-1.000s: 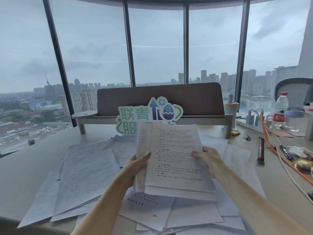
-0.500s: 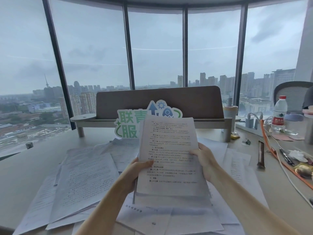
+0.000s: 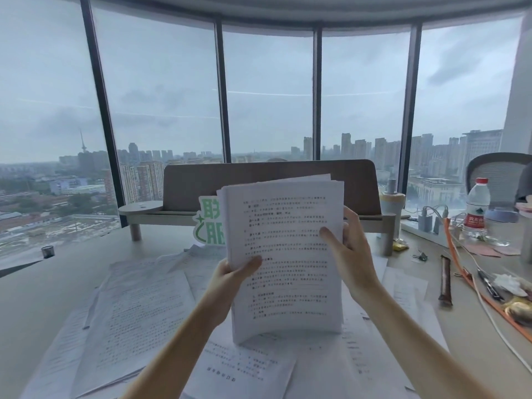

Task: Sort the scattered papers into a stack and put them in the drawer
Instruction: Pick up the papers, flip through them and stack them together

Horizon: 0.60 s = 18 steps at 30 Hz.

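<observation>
A stack of printed papers (image 3: 288,254) stands upright in front of me, its bottom edge resting on the sheets below. My left hand (image 3: 233,276) grips its left edge with the thumb on the front page. My right hand (image 3: 349,251) holds its right edge, thumb on the front and fingers behind. Many loose printed sheets (image 3: 135,321) lie scattered and overlapping on the desk (image 3: 43,289), to the left, beneath and to the right of the stack. No drawer is in view.
A wooden desk shelf (image 3: 178,214) with a green-lettered sign (image 3: 208,226) stands behind the papers. At the right are a water bottle (image 3: 476,208), a cup (image 3: 391,203), chargers, an orange cable (image 3: 460,263), a dark bar (image 3: 445,280), keys and a chair (image 3: 495,174).
Both hands have lifted the papers higher and stood them upright as one squared stack. The separate sheets seen a second ago are now gathered together. The view has tilted upward.
</observation>
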Each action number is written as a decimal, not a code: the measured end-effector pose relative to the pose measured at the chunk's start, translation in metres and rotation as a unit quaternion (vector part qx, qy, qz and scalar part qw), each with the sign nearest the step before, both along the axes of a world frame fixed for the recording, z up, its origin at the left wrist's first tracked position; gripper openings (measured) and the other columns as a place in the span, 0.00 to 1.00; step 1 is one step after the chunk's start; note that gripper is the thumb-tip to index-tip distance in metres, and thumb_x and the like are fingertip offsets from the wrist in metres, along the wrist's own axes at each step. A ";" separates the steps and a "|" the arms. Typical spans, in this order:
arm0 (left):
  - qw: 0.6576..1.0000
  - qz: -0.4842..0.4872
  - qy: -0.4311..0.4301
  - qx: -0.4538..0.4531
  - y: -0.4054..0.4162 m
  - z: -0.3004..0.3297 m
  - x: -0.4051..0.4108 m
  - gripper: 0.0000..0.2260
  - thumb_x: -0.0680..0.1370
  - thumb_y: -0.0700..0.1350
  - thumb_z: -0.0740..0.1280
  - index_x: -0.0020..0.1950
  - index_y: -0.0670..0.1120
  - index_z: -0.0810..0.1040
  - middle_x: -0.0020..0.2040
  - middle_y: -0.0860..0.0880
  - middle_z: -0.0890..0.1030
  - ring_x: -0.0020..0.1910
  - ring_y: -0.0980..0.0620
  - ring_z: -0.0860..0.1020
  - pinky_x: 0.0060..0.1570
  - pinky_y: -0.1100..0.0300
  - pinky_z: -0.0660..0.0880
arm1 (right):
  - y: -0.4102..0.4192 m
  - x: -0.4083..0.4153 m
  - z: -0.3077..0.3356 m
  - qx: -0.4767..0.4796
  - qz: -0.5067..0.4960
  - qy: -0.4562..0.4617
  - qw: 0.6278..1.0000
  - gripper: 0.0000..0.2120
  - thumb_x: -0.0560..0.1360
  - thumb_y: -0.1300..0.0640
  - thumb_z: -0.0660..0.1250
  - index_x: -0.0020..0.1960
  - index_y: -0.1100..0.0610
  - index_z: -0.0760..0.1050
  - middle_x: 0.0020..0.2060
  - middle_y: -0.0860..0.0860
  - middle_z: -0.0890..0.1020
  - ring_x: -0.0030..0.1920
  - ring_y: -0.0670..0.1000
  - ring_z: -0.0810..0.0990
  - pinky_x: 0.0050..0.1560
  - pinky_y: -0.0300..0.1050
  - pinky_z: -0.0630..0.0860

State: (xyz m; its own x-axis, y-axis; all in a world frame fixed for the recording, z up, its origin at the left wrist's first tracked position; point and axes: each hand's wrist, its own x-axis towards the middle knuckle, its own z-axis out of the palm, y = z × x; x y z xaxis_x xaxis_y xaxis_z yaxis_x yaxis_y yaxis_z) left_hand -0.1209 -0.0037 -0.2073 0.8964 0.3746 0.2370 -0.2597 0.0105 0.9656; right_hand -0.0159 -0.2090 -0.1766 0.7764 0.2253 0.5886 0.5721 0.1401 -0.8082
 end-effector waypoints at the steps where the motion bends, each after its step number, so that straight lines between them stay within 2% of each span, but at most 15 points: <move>1: 1.000 0.002 0.001 -0.002 0.000 -0.003 0.000 0.09 0.78 0.41 0.68 0.58 0.42 0.82 0.53 0.41 0.85 0.54 0.40 0.83 0.54 0.43 0.80 | -0.001 0.001 0.002 -0.003 -0.001 -0.008 1.000 0.25 0.80 0.56 0.67 0.70 0.35 0.64 0.51 0.47 0.84 0.54 0.50 0.83 0.58 0.62 0.78; 3: 1.000 0.002 -0.001 -0.009 -0.001 -0.006 -0.001 0.10 0.78 0.41 0.68 0.58 0.42 0.82 0.54 0.41 0.85 0.53 0.40 0.84 0.55 0.42 0.80 | -0.003 0.002 0.009 -0.007 -0.004 -0.030 1.000 0.33 0.80 0.54 0.67 0.73 0.29 0.55 0.52 0.48 0.83 0.57 0.50 0.82 0.61 0.63 0.76; 5: 1.000 0.003 0.000 -0.018 -0.001 -0.009 -0.002 0.13 0.77 0.43 0.69 0.60 0.42 0.81 0.54 0.40 0.85 0.53 0.40 0.84 0.56 0.40 0.79 | -0.004 0.000 0.021 -0.010 -0.004 -0.067 0.998 0.38 0.80 0.54 0.68 0.71 0.22 0.49 0.61 0.48 0.81 0.62 0.50 0.79 0.64 0.63 0.74; 7: 1.000 0.008 0.002 -0.024 -0.002 -0.011 -0.003 0.12 0.76 0.43 0.69 0.59 0.42 0.81 0.53 0.41 0.85 0.53 0.40 0.84 0.57 0.39 0.78 | -0.004 -0.001 0.034 -0.026 -0.001 -0.120 0.992 0.39 0.80 0.53 0.68 0.73 0.23 0.47 0.73 0.46 0.72 0.69 0.52 0.74 0.68 0.65 0.71; 9: 1.000 0.008 0.002 -0.026 -0.002 -0.012 -0.003 0.13 0.76 0.44 0.69 0.59 0.43 0.81 0.53 0.41 0.85 0.53 0.41 0.84 0.57 0.39 0.78 | -0.002 -0.001 0.043 -0.045 0.004 -0.156 0.987 0.38 0.79 0.50 0.67 0.75 0.26 0.47 0.77 0.40 0.63 0.74 0.53 0.69 0.70 0.67 0.67; 11: 1.000 0.004 -0.001 -0.027 -0.002 -0.013 -0.004 0.14 0.76 0.44 0.70 0.60 0.43 0.81 0.54 0.41 0.85 0.53 0.41 0.84 0.57 0.40 0.78 | 0.000 -0.001 0.048 -0.050 0.014 -0.164 0.985 0.38 0.78 0.49 0.67 0.75 0.26 0.48 0.78 0.36 0.60 0.76 0.53 0.66 0.71 0.68 0.65; 14: 1.000 -0.006 -0.005 -0.025 -0.003 -0.015 -0.005 0.14 0.76 0.44 0.69 0.61 0.44 0.81 0.55 0.42 0.85 0.54 0.41 0.84 0.57 0.41 0.79 | 0.002 0.003 0.045 -0.061 0.001 -0.167 0.984 0.35 0.78 0.46 0.67 0.76 0.27 0.51 0.76 0.41 0.66 0.75 0.54 0.67 0.71 0.68 0.66; 16: 1.000 -0.010 0.001 -0.023 -0.003 -0.018 -0.005 0.13 0.77 0.44 0.69 0.61 0.44 0.81 0.55 0.42 0.85 0.54 0.41 0.83 0.56 0.41 0.79 | 0.001 0.007 0.041 -0.081 -0.031 -0.181 0.980 0.30 0.78 0.46 0.66 0.75 0.30 0.57 0.72 0.43 0.72 0.71 0.53 0.72 0.68 0.66 0.70; 18: 1.000 -0.010 0.008 -0.025 -0.003 -0.020 -0.006 0.14 0.76 0.44 0.69 0.60 0.43 0.81 0.54 0.41 0.85 0.55 0.40 0.83 0.57 0.41 0.79 | 0.001 0.011 0.040 -0.095 -0.055 -0.187 0.976 0.26 0.79 0.51 0.67 0.72 0.35 0.62 0.65 0.44 0.76 0.63 0.50 0.77 0.63 0.61 0.75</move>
